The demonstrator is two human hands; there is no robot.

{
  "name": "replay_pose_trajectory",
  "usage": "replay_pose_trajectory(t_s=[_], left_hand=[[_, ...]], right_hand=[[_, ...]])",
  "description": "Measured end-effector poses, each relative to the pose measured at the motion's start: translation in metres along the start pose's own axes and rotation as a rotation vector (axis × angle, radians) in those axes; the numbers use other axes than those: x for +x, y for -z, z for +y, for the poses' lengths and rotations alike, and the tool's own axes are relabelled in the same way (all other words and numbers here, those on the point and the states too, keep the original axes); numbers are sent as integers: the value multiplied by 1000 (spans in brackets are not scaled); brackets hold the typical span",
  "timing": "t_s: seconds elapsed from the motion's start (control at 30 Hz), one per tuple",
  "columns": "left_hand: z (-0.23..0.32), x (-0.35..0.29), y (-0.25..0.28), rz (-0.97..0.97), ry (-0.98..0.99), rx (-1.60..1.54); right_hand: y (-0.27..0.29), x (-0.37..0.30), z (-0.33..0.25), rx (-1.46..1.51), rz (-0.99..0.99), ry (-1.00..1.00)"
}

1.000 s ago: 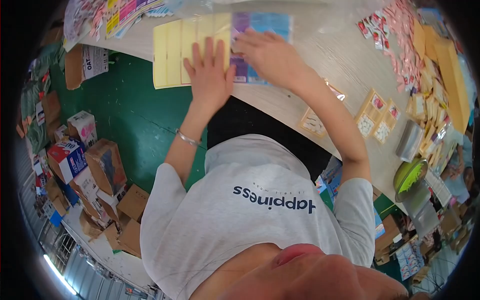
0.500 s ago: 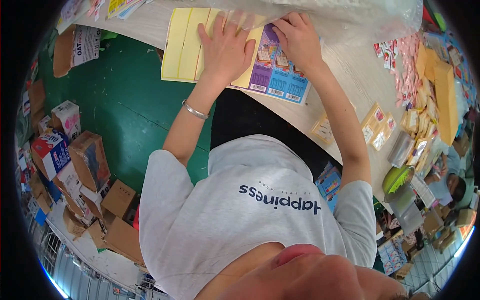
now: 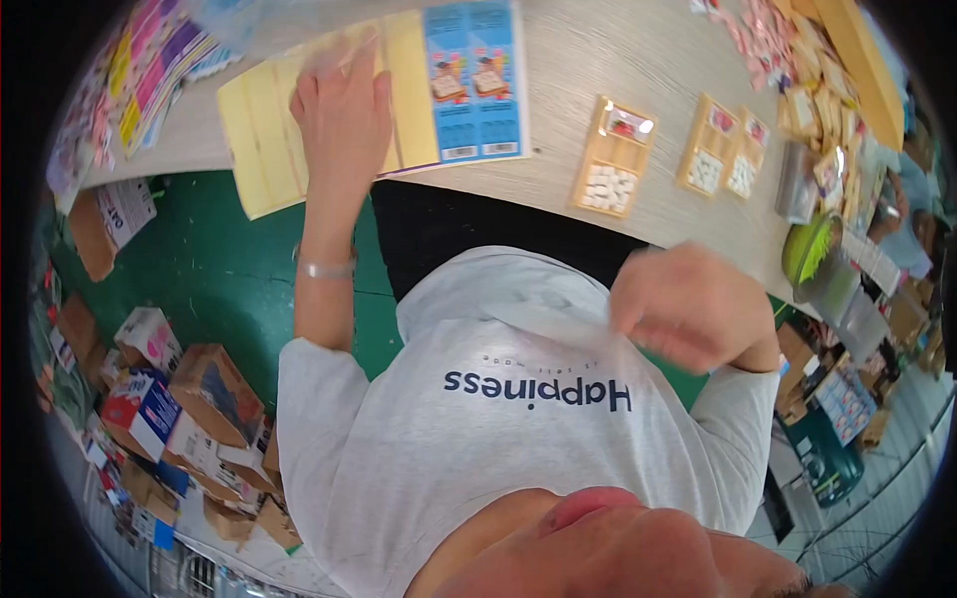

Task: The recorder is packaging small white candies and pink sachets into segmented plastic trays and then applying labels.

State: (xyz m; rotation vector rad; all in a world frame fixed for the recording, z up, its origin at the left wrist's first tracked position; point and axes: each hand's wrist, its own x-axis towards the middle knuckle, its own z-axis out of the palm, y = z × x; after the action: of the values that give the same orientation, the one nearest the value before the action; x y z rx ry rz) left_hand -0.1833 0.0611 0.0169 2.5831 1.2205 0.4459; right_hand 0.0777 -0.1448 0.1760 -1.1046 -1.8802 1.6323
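My left hand (image 3: 344, 110) lies flat with fingers spread on yellow card strips (image 3: 264, 140) at the table's near edge. Its fingertips look slightly blurred. Beside the yellow, at the right, two blue printed card strips (image 3: 477, 80) show pictures and barcodes. A thin purple edge peeks out under the yellow. Away from the cards, my right hand (image 3: 693, 304) hovers in front of my torso, smeared by motion; whether it holds anything is hidden. Nearest it on the table is a small orange-yellow tray (image 3: 610, 159) with white pieces in it.
Two similar trays (image 3: 710, 145) lie further right, near heaped packets and a green basket (image 3: 809, 249). Clear plastic sheeting (image 3: 289, 20) covers the cards' far edge. Colourful printed cards (image 3: 164, 75) are piled at far left. Cardboard boxes (image 3: 214, 394) stand on the green floor.
My right hand has left the printed cards and pulled back toward my torso. The yellow strips now cover the purple strip. The whole view has shifted, showing more table at right.
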Motion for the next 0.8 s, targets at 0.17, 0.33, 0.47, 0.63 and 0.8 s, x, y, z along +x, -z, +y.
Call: replay_pose_trajectory(t_s=[0.17,0.33,0.47,0.63,0.8], left_hand=[[135,-21,43,-592,-167,-1092],[157,-5,-17,-678,321,-1014],[166,11,-40,-545,200,-689],[171,9,-48,-520,278,-631],[172,3,-59,-454,238,-570]], right_hand=[[-15,-43,53,263,872,-321],[-28,-65,126,404,1203,-400],[-36,-61,151,339,1343,-400],[-37,-57,160,224,1382,-461],[-39,-54,157,53,1356,-546]])
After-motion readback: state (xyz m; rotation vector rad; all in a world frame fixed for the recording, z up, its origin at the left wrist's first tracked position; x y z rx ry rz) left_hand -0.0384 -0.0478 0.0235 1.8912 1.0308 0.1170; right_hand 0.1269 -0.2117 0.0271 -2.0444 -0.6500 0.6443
